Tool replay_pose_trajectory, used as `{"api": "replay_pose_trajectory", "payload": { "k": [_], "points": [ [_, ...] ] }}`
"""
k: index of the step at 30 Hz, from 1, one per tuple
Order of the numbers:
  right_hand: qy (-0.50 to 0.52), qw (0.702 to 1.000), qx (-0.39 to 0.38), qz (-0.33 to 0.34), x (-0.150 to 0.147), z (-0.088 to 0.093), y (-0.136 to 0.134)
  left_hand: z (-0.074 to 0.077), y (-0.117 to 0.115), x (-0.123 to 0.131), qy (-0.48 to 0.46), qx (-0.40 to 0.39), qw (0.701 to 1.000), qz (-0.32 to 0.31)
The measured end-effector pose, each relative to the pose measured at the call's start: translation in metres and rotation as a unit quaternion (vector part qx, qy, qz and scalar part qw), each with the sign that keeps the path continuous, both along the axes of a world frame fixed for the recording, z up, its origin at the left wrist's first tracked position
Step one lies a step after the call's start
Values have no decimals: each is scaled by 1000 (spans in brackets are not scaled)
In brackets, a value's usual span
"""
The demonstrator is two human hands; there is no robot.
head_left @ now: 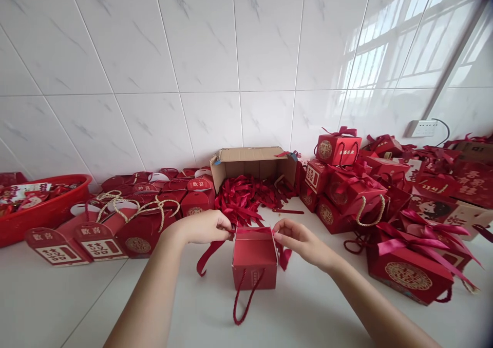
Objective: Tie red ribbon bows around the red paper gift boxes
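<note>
A small red gift box (254, 255) stands upright in front of me, its dark red cord handle (242, 312) hanging over the near side. A red ribbon (210, 259) runs across the far edge of its top, with ends trailing on both sides. At the box's far left corner my left hand (208, 227) pinches the ribbon. My right hand (298, 239) is closed on the ribbon at the far right corner. Just behind the box lies a heap of loose red ribbons (242, 196), spilling from an open cardboard box (250, 154).
Several red boxes (138, 244), some with cream rope handles, stand at the left beside a red basin (73, 194) of wrapped sweets. Stacked ribbon-tied boxes (339, 150) fill the right, one large box (408, 276) nearest me. A tiled wall (208, 45) rises behind.
</note>
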State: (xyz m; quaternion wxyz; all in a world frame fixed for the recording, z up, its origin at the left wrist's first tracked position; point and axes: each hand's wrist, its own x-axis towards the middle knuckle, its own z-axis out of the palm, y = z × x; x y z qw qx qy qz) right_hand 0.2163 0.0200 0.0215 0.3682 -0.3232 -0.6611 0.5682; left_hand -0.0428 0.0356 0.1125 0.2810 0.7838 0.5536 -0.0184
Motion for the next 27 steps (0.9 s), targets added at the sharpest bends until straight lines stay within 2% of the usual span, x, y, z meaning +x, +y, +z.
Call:
{"api": "replay_pose_trajectory", "payload": {
  "k": [5,7,8,10,12,14,15,17,21,27],
  "points": [
    [-35,995,42,-79,-2,-2,4,0,0,-1,-1,-8,1000,2],
    [-43,984,110,-136,-3,-4,4,0,0,-2,-7,0,1000,5],
    [-55,969,169,-174,-2,-5,3,0,0,-2,-9,5,1000,7],
    [-94,909,320,-252,-1,-7,2,0,0,-4,-7,12,1000,12],
    [-146,824,458,-300,1,-8,0,1,0,-6,-1,18,1000,20],
    [-191,754,543,-316,1,-9,-2,2,-1,-7,3,27,999,28],
    [-210,735,563,-315,1,-10,-3,3,-3,-7,6,34,999,36],
    [-241,724,570,-303,-1,-11,-3,4,-5,-7,30,59,995,69],
    [-278,741,545,-278,-4,-16,-4,2,-5,-6,95,95,981,140],
    [-314,758,518,-241,-4,-24,-4,1,-2,-8,127,81,979,139]
  ]
}}
